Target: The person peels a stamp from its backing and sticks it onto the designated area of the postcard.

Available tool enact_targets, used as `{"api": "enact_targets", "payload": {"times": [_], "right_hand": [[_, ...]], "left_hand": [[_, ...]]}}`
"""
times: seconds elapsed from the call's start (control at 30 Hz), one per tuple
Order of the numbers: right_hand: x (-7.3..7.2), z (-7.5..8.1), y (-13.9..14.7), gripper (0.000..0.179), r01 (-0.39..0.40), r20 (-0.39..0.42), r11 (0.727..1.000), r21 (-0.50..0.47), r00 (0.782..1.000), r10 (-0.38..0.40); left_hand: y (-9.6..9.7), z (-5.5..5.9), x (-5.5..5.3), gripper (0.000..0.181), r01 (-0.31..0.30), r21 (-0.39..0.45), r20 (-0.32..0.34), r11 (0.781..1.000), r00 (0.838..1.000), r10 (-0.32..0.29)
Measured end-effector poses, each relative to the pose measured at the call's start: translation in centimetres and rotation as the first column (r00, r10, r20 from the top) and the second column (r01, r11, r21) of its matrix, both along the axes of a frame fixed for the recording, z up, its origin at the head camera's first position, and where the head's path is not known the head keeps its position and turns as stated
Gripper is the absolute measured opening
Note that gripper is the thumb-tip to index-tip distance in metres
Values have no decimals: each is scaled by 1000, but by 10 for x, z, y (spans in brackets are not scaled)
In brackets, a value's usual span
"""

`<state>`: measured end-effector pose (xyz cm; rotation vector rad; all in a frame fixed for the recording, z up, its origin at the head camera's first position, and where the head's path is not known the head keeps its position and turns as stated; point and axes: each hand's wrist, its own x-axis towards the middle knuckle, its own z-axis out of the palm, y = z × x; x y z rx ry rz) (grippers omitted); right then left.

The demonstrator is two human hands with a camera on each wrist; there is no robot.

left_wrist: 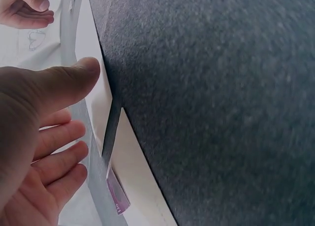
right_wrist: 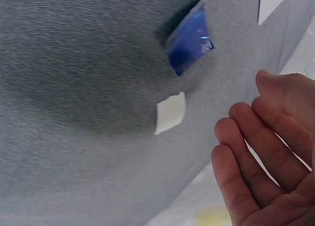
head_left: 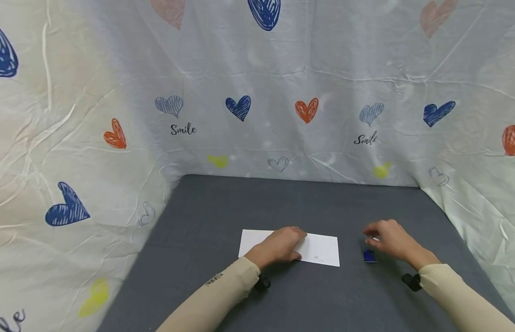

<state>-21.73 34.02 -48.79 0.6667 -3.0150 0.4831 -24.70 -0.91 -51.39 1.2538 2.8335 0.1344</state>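
Observation:
A white envelope-like paper (head_left: 320, 249) lies on the grey table, with my left hand (head_left: 278, 246) over its middle. In the left wrist view two pale flaps show, a far one (left_wrist: 93, 63) and a near one (left_wrist: 135, 177) bearing a purple printed patch (left_wrist: 117, 191). My left thumb and fingers are spread apart and relaxed, with nothing pinched between them. Off to the right, my right hand (head_left: 392, 240) hovers with loosely bent fingers, holding nothing. Near it lie a small shiny blue packet (right_wrist: 189, 41) and a small white piece (right_wrist: 171, 113).
The dark grey tabletop (head_left: 224, 203) extends around the paper. A white cloth (head_left: 274, 138) printed with hearts and the word Smile hangs behind and at both sides of it.

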Motion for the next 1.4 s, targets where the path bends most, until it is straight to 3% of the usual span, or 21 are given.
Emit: {"api": "enact_targets", "payload": {"times": [0.33,0.57,0.8,0.97,1.13,1.4], "right_hand": [[11,-16,7,17,12,8,1000,10,1000,-13],[17,-25,5,21,31,34,1000,1,999,-31],[22,-30,-2,18,47,-5,999,2,999,-47],[21,-28,-3,18,63,22,998,16,998,-64],[21,-28,-1,14,44,38,999,6,998,-44],[17,-30,4,13,-20,-13,1000,-9,1000,20]], "left_hand": [[5,-10,3,40,3,9,-8,1000,1000,-3],[6,-10,4,41,8,8,2,1000,1000,-8],[5,-11,3,38,21,12,-4,1000,1000,-21],[5,-12,2,32,42,23,-21,999,999,-42],[6,-12,2,32,49,16,-18,999,999,-48],[7,-11,3,30,51,-6,-17,999,999,-51]]}}
